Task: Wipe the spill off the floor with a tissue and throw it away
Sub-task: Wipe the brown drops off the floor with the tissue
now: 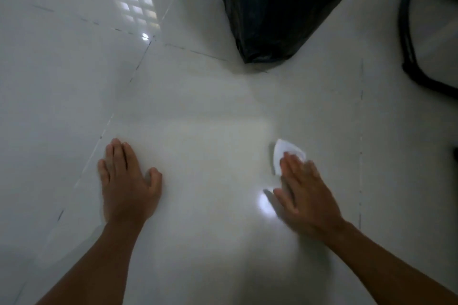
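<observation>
Right hand [304, 195] flat on the floor [198, 106], lower right, fingers [295, 168] spread over the white tissue [285, 151], pressing, not gripping. Tissue peeking out past the fingertips. Left hand [128, 186] flat, lower left, holding nothing.

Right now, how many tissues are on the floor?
1: a white tissue lies flat under the right hand's fingertips, near the black bag. None visible elsewhere.

Bare floor [198, 106] lies open between and left of the hands; a black bag [280, 7] blocks the far middle; a dark frame [409, 44] stands far right.
</observation>
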{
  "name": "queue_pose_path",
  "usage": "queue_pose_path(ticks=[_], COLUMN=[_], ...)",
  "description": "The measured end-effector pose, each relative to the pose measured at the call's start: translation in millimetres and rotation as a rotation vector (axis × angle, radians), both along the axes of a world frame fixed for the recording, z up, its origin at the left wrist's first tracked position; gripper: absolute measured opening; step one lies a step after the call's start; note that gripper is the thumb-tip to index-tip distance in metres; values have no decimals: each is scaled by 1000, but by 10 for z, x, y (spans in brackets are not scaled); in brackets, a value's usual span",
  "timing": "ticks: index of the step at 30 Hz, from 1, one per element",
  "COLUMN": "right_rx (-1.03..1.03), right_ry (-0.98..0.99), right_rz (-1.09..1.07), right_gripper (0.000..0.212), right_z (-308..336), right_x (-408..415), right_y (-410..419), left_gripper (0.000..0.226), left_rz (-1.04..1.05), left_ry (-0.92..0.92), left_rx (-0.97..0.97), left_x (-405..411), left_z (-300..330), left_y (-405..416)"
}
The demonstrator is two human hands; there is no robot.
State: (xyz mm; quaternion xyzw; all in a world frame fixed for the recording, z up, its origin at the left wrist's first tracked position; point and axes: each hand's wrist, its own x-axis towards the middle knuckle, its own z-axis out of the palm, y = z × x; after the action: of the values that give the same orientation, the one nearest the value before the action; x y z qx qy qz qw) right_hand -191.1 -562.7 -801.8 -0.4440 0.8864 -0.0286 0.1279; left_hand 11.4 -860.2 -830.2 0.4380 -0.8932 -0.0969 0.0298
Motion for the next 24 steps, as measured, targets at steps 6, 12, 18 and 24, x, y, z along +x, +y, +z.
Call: queue_pose_path(ticks=[6, 12, 18, 24], right_rx=[-20, -57, -61, -171], right_ry=[-160, -101, -209, -148], right_rz=[108, -95, -90, 352], right_gripper=[92, 77, 74, 51], right_z=[-50, -60, -145, -145], right_x=[593, 8, -366, 34], right_y=[-878, -673, -2313, -1998], left_gripper=[80, 81, 81, 82], left_rz=[-6, 3, 2, 2], left_ry=[-23, -21, -11, -8], left_rx=[3, 6, -16, 4], left_x=[8, 12, 29, 22], left_z=[27, -11, -83, -15], left_y=[-5, -11, -38, -39])
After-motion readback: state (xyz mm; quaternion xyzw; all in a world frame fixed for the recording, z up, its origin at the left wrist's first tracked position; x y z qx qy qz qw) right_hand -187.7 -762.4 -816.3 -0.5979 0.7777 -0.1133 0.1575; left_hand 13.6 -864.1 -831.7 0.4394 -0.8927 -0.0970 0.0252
